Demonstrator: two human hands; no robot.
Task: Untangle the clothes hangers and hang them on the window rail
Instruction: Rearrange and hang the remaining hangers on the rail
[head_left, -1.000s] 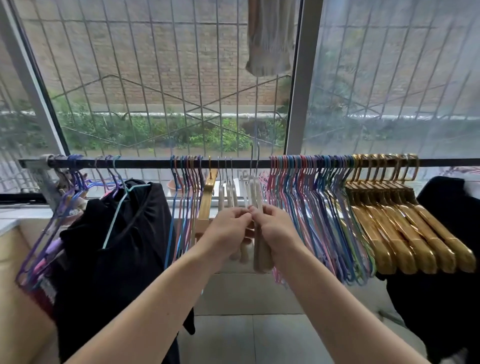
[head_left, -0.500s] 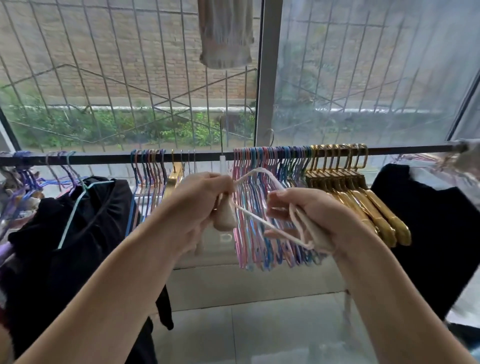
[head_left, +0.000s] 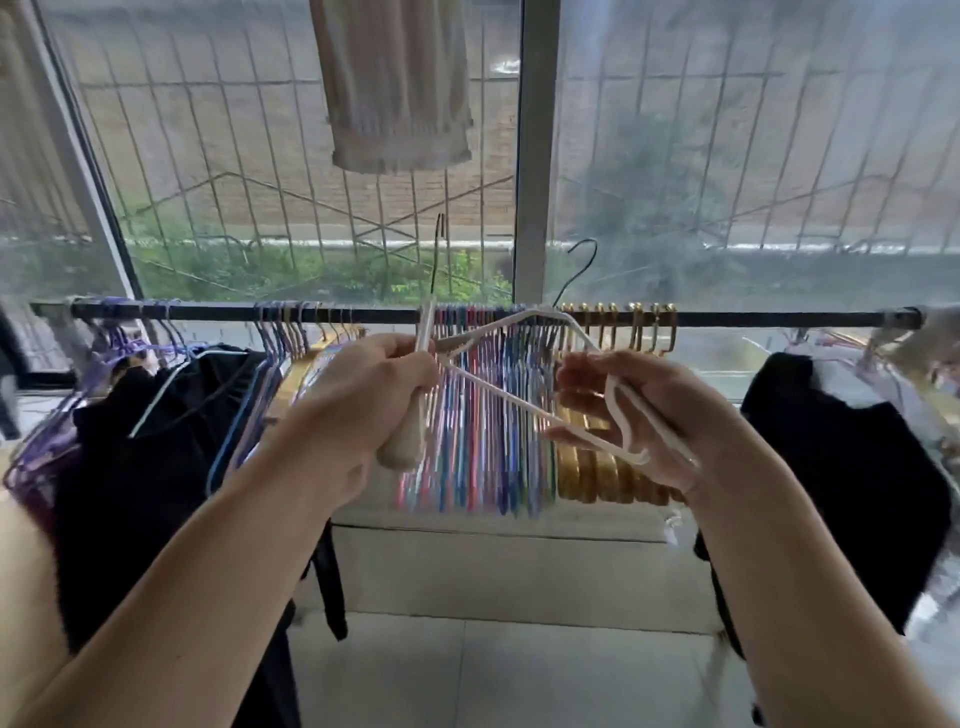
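My left hand (head_left: 358, 400) grips a pale cream hanger (head_left: 408, 441) whose dark hook rises above the rail. My right hand (head_left: 644, 410) holds a thin white wire hanger (head_left: 498, 397) by one end, its hook pointing up past the rail. The two hangers cross between my hands, just in front of the black window rail (head_left: 753, 318). On the rail behind them hang a dense row of coloured wire hangers (head_left: 478, 457) and a group of gold hangers (head_left: 602, 473).
Black garments hang at the left (head_left: 145, 467) and at the right (head_left: 841, 467) of the rail, with purple hangers (head_left: 57, 431) at the far left. A beige cloth (head_left: 397, 83) hangs outside the window grille. Tiled floor lies below.
My hands have drawn two hangers off the rail and pulled apart, left holding the cream one and right the white wire one. The view has shifted left and closer.
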